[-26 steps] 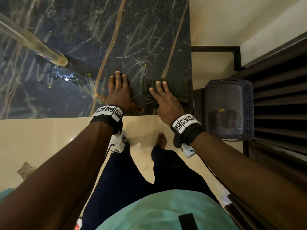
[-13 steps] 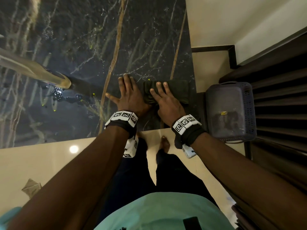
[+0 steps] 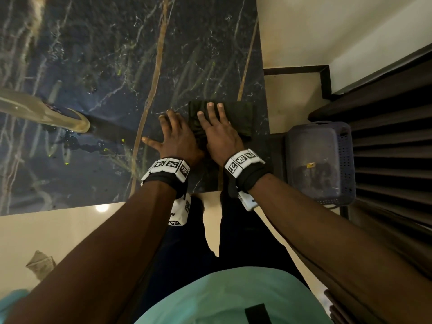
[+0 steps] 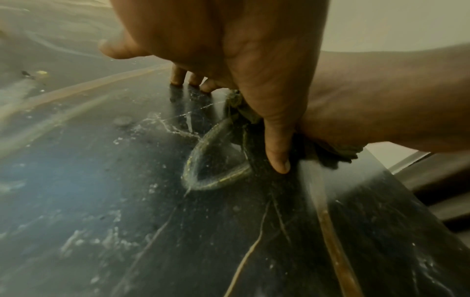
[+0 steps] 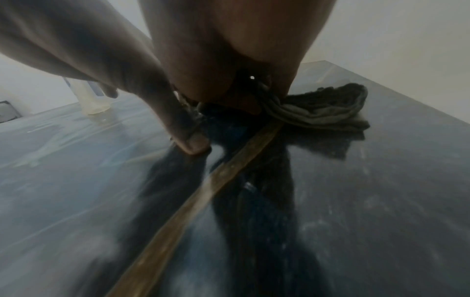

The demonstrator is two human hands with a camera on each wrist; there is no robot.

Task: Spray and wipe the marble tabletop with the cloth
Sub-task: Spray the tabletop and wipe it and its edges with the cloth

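The black marble tabletop [image 3: 98, 66] has gold veins and wet streaks. A folded dark green cloth [image 3: 238, 118] lies near its right edge. My right hand [image 3: 217, 129] lies flat on the cloth's left part, fingers straight, pressing it down. My left hand [image 3: 177, 136] rests flat on the marble right beside it, fingers spread, its thumb [image 4: 277, 156] against the cloth's edge [image 4: 244, 112]. In the right wrist view the cloth [image 5: 318, 108] bunches out from under my palm. A translucent spray bottle [image 3: 46, 111] stands on the table to the left, apart from both hands.
Drops and a wet patch [image 3: 77, 143] lie by the bottle. A dark perforated plastic basket [image 3: 320, 162] stands just off the table's right edge, beside a dark slatted panel [image 3: 392, 146]. The near table edge runs under my wrists; beige floor [image 3: 58, 232] lies below.
Both hands and the cloth have slid away from the near edge, farther onto the marble. My left hand has closed in on the right hand and now touches the cloth's edge.
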